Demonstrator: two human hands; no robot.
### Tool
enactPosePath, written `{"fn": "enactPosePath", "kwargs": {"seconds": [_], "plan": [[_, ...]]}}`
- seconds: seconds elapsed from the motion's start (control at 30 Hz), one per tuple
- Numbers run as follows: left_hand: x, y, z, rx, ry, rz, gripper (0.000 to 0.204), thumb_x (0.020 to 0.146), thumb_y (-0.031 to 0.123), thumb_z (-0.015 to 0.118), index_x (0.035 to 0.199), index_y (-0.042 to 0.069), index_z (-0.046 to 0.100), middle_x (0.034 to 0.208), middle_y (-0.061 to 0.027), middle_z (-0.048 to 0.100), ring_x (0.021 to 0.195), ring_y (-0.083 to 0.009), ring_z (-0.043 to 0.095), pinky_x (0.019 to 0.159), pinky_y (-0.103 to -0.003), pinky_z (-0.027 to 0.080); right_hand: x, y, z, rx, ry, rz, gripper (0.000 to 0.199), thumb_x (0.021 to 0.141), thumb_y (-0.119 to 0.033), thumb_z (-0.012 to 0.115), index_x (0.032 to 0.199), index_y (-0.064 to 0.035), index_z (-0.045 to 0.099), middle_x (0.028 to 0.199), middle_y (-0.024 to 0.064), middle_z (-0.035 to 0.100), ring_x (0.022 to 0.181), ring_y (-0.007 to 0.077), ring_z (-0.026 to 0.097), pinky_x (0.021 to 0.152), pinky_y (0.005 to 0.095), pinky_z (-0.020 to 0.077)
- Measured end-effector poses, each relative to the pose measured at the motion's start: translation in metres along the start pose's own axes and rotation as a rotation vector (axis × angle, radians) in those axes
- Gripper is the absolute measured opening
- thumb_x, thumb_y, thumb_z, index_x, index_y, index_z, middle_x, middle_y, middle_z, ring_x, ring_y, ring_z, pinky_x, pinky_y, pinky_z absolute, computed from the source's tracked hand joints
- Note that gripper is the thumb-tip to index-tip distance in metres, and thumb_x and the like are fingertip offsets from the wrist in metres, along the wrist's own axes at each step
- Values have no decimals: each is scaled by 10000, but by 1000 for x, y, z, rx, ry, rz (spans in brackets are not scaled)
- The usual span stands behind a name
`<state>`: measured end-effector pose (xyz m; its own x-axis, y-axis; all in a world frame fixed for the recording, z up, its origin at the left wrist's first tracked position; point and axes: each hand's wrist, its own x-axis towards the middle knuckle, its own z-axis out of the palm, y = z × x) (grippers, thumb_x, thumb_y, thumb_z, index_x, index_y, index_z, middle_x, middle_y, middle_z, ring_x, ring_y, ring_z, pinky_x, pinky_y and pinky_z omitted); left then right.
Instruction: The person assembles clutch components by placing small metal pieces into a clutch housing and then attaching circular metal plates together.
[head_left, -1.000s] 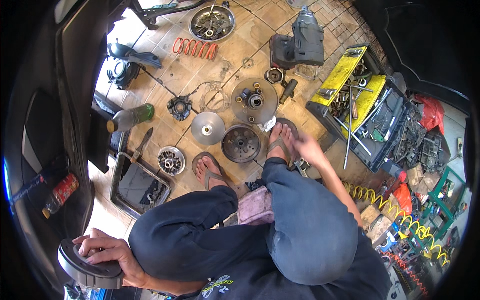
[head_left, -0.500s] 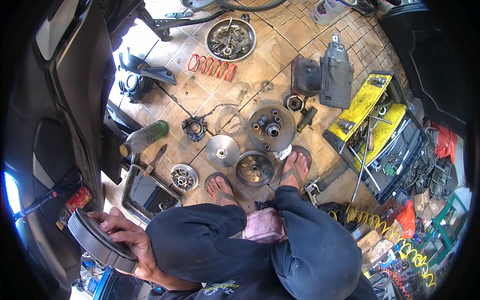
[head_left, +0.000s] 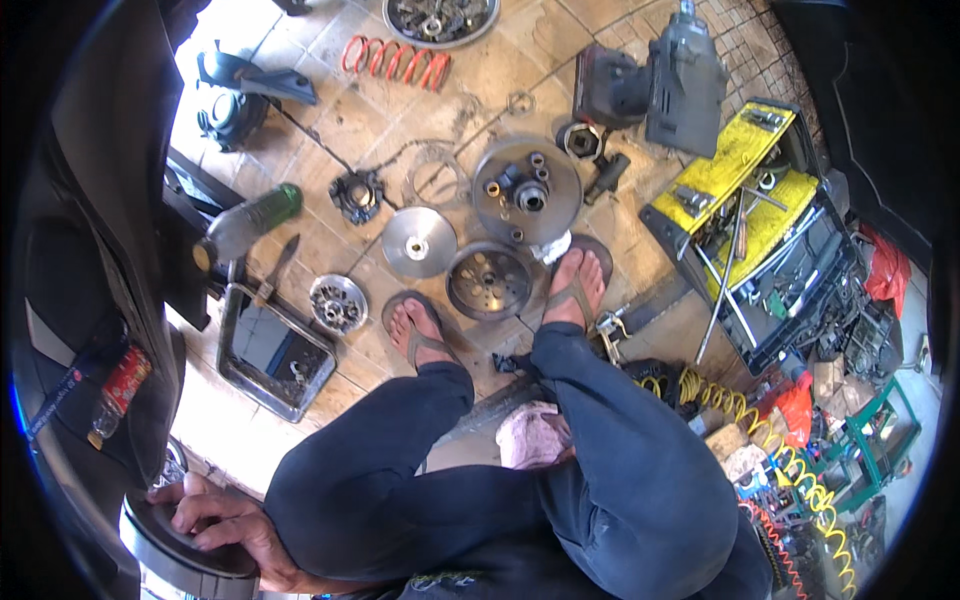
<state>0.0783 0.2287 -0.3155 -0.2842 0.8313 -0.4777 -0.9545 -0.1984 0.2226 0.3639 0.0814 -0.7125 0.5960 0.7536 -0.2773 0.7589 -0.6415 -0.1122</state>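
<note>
Lower in view now, the left hand (head_left: 245,540) grips a round part (head_left: 185,552), seemingly mid-carry, needing steadiness next; right hand unseen.

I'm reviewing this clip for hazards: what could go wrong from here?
The left hand holds a dark round part out beside the left knee; it might drop if the fingers slip.

Small cylindrical pieces sit on the large disc close to the right foot, so a shifted foot could scatter them.

The knife lies with its blade uncovered near the tray; a careless reach there may cut someone.
</note>
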Motion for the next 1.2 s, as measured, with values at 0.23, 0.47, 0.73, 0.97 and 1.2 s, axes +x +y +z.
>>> {"fn": "enactPosePath", "kwargs": {"seconds": [0.23,0.47,0.73,0.97,1.2], "plan": [[-35,42,-15,-53,-9,79,369,931,72,670,1293,60,600,1023,-44,572,1010,-172,643,868,-453,591,-19,8,0,-31,39,-69,390,1009,-340,500,1197,-36,656,1216,206,684,1161,373,631,1002,446,477],[-79,44,-30,-128,-93,156,451,919,64,701,1350,31,571,1041,-74,551,1058,-215,653,887,-465,607,-25,15,-2,-45,22,-164,382,995,-334,522,1185,-33,662,1189,212,692,1141,377,641,989,446,486],[-149,61,-45,-197,-215,262,579,817,21,794,1355,50,584,1097,-78,572,1109,-236,631,918,-469,608,12,43,-77,-277,-551,-443,375,980,-329,547,1171,-29,668,1159,218,701,1117,383,652,975,446,497],[-199,92,-59,-391,-138,219,518,808,48,691,1314,17,578,1106,-98,598,1112,-234,612,957,-475,574,63,68,-172,11,-700,-619,348,897,-270,645,1127,-12,688,1020,250,715,1015,401,689,904,448,534],[-212,181,-133,-15,-49,416,509,856,123,619,1340,-25,563,1287,-173,611,1228,-351,575,1081,-531,499,77,53,-189,146,-654,-587,363,909,-257,668,1160,5,676,921,192,744,846,327,726,778,418,559]]}}
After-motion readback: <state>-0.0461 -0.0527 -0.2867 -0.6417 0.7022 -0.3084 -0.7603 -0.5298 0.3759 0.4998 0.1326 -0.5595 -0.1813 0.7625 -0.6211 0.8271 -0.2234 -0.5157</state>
